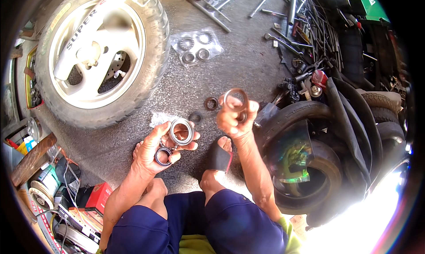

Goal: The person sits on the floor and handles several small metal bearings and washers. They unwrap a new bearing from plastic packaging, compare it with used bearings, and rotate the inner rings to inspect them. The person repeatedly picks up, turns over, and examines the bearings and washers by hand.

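Note:
My left hand [149, 155] is closed around two rings. One is a shiny silver metal bearing ring [191, 133], held face up by the fingertips; below it sits a smaller dark bearing ring [157, 156]. To the right, my right hand [237, 124] grips a brownish metal ring [227, 94], raised above the fingers and a little blurred. A second dark round edge shows between those fingers, too unclear to name. Between the hands, on the ground, lie a dark brown ring [206, 104] and a black ring [195, 117]. Crumpled clear plastic [160, 117] lies behind my left hand.
A clear bag [195, 52] with several rings lies ahead. A white-rimmed motorcycle wheel [155, 72] stands at the left. Wrenches and other tools [292, 43] spread across the far right, with loose tyres [294, 110] nearer. A red box [100, 196] sits at the lower left.

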A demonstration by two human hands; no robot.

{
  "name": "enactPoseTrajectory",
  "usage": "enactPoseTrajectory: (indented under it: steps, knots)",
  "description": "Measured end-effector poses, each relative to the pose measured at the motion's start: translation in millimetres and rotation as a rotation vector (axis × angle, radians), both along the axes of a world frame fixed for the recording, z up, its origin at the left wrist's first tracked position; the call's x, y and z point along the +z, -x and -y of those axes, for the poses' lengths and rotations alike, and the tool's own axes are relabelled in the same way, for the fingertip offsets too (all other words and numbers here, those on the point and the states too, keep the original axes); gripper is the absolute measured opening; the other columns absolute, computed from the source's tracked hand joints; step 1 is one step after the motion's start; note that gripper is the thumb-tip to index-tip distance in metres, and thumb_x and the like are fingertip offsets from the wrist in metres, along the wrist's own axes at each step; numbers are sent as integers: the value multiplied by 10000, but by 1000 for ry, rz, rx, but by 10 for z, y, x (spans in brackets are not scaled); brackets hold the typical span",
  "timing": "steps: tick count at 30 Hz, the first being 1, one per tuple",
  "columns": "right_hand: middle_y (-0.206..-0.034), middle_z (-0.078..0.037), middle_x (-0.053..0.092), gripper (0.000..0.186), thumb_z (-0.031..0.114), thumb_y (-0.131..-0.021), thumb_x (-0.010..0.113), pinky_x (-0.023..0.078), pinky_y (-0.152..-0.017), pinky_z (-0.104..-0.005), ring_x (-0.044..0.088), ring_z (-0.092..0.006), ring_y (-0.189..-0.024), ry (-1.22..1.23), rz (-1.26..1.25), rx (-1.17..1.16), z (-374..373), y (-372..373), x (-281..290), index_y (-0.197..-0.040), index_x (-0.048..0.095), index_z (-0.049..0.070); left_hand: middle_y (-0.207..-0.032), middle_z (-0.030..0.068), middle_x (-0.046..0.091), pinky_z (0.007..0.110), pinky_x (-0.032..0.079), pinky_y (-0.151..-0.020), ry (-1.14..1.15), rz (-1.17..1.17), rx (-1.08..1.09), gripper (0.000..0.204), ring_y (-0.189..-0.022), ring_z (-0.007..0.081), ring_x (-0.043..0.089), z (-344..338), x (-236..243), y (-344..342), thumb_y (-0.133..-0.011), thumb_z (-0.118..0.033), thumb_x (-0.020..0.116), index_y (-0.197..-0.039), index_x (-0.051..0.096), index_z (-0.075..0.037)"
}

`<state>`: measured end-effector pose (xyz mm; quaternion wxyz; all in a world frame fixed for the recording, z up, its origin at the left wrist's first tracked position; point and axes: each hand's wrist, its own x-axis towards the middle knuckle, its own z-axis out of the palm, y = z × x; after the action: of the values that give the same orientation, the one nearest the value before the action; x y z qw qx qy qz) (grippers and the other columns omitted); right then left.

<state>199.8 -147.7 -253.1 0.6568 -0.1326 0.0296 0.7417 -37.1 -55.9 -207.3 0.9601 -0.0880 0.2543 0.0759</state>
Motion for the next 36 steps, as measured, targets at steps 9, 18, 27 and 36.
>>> enactPoseTrajectory:
  steps: [9, 18, 27, 36]
  knots:
    - [-552, -10, 419, 741, 430, -795, 606, 300, -306, -243, 321, -86, -366, -219, -357, 79, -138, 440, 84, -1125, 453, -216, -1135, 270, 603, 206, 473, -408, -71, 68, 59, 611, -937, 305, 674, -81, 122, 11, -938, -445, 493, -1274, 461, 64]
    - [-533, 84, 435, 435, 150, -592, 804, 265, -413, -188, 331, 16, -464, 301, 1548, 30, -262, 298, 938, -967, 649, -7, -1175, 282, 576, 212, 504, -424, -49, 82, 90, 659, -947, 315, 672, -99, 115, 72, -928, -466, 502, -1303, 426, 71]
    - [-499, 14, 397, 454, 158, -591, 808, 310, -408, -193, 360, -18, -429, 258, 1938, -60, -286, 507, 1138, -983, 622, 23, -1027, 226, 609, 216, 482, -407, -73, 78, 86, 756, -786, 281, 662, -68, 100, 108, -829, -448, 680, -1318, 402, 58]
    - [-526, 51, 411, 441, 116, -586, 810, 276, -417, -181, 348, 12, -464, 322, 1825, -26, -276, 512, 1070, -980, 634, 22, -788, 115, 618, 197, 389, -385, -200, -1, 47, 243, -568, 174, 571, -52, 142, 66, -869, -213, 678, -997, 643, -9]
